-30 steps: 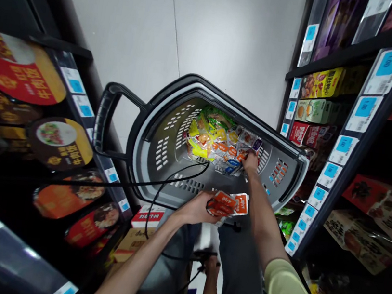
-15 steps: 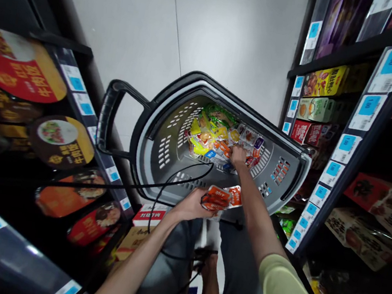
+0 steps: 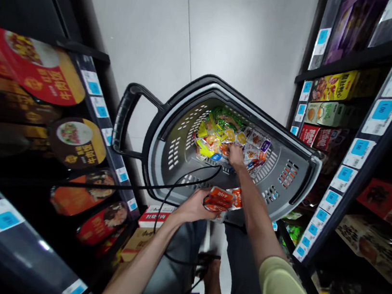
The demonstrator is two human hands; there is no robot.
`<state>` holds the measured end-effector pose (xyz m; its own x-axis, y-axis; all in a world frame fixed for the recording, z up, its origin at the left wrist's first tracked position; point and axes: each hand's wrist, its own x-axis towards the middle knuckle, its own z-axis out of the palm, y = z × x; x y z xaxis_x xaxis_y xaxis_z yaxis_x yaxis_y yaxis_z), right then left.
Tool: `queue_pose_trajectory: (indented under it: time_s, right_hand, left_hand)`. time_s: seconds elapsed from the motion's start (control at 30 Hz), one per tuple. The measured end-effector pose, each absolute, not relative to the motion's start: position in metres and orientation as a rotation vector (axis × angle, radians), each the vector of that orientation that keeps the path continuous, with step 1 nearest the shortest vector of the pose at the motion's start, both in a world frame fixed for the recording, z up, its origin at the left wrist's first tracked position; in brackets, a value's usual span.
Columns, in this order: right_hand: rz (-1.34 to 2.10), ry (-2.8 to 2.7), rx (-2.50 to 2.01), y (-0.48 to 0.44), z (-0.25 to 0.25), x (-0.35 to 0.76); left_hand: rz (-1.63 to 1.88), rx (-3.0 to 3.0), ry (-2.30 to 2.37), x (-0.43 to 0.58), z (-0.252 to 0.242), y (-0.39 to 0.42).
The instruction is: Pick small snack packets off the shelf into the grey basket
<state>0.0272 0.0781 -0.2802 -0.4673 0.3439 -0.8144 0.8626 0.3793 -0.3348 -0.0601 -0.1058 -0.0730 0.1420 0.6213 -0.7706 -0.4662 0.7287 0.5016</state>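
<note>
A grey shopping basket (image 3: 161,135) with a black rim stands in front of me, several small snack packets lying at its bottom. My left hand (image 3: 194,207) is closed around a few orange snack packets (image 3: 219,200) at the basket's near edge. Down inside the basket, my right hand (image 3: 235,156) has its fingers closed at another orange snack packet (image 3: 224,149); the fingertips are partly hidden. Yellow packets (image 3: 209,144) lie to the left of that hand. White-and-purple packets (image 3: 258,140) are to its right, and a green packet (image 3: 227,117) lies beyond.
Shelves with price labels (image 3: 359,147) and boxed food rise on the right. Bowl-shaped food packs (image 3: 78,142) fill the left shelves. A black cable (image 3: 113,186) crosses over the basket's near side. The basket's handle (image 3: 123,117) sticks out left; pale floor (image 3: 234,30) lies beyond.
My right hand has shifted slightly left among the packets, onto the orange one. My left hand still holds its orange packets. The whole view has shifted a little.
</note>
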Motion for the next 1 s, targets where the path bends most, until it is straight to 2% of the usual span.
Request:
queue_pose_trajectory:
  time_s: [0.13,0.27,0.37,0.43,0.7,0.8,0.9,1.0]
  right_hand:
    - [-1.008,2.043,1.148,0.094,-0.238,0.056]
    - [-1.195,2.079,1.534,0.127,-0.154,0.097]
    - [-1.379,2.173,1.758,0.145,-0.065,0.124]
    - [-1.451,2.349,1.757,0.149,0.004,0.139]
    - [-1.539,2.832,1.230,0.104,0.293,0.174]
    - [-1.600,2.890,1.143,0.080,0.383,0.174]
    - [-1.715,2.865,1.279,0.064,0.464,0.176]
    - [-2.014,2.522,1.433,0.056,0.531,0.189]
  left_hand:
    - [0.822,0.200,1.150,-0.052,-0.054,-0.101]
    - [0.890,0.203,1.176,-0.038,-0.008,-0.091]
    - [0.966,0.248,1.352,-0.029,0.039,-0.087]
    - [1.035,0.247,1.502,-0.027,0.074,-0.087]
    - [1.265,0.000,1.657,-0.053,0.251,-0.092]
    - [1.378,-0.017,1.666,-0.064,0.319,-0.089]
    - [1.513,-0.037,1.572,-0.068,0.376,-0.085]
    - [1.606,-0.041,1.343,-0.067,0.426,-0.085]
